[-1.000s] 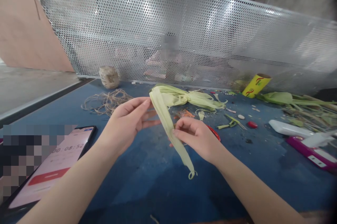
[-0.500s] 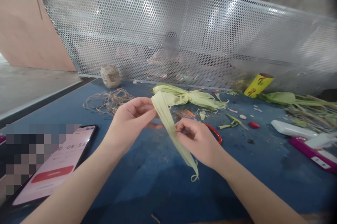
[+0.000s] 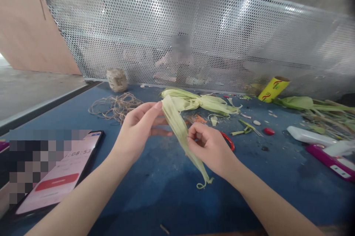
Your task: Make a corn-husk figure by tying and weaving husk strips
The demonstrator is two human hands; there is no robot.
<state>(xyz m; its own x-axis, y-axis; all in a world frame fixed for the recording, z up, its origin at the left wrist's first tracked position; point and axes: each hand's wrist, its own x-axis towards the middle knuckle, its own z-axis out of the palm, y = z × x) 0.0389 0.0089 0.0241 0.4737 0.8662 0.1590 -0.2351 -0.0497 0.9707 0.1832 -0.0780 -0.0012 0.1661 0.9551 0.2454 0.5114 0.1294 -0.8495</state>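
Note:
A long pale green corn husk strip (image 3: 177, 127) hangs slantwise above the table between my two hands. My left hand (image 3: 142, 123) pinches its upper end between thumb and fingers. Closed on the strip's right edge, about midway down, is my right hand (image 3: 206, 143); its fingertips are partly hidden. The strip's lower end dangles free and curls. Just behind lies a bundle of corn husks (image 3: 199, 101), gathered at its middle. A red loop-shaped handle (image 3: 229, 140) shows past my right hand, the rest of it covered.
Loose twine (image 3: 116, 105) and a twine ball (image 3: 117, 79) lie at the left, near a phone (image 3: 58, 180) showing a timer. On the right are a yellow roll (image 3: 274, 89), a purple-and-white tool (image 3: 330, 160), and husk scraps. A perforated metal panel (image 3: 138, 25) borders the back.
The husk strip's lower tip has swung slightly and its curl now points left. My left thumb has shifted up along the strip's upper end. My right hand stays nearly in place.

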